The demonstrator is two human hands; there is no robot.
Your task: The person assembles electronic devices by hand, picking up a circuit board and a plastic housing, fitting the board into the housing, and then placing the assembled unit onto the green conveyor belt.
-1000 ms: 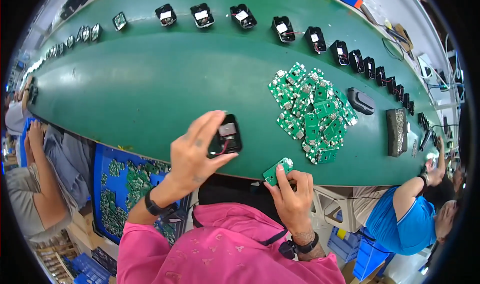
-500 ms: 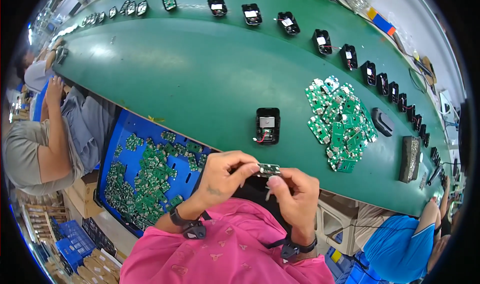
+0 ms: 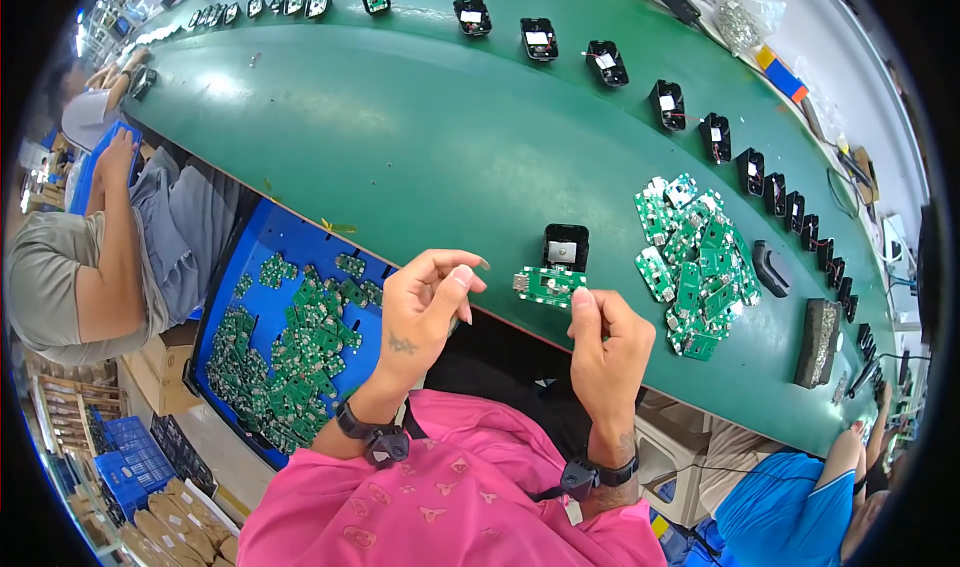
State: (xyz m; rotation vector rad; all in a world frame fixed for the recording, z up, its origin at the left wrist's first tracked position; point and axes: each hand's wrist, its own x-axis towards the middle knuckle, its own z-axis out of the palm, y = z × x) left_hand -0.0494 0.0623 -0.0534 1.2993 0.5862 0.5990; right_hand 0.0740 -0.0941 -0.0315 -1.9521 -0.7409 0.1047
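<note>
Here, a flat, bumpy green circuit board in the right fingers

Txt, nos., labels, signs — none legible on any obj. in view.

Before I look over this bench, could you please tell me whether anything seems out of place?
A yellowish scrap at the near edge of the green table looks stray. In the far row, a red wire sticks out past one black housing, so it looks untucked.
</note>
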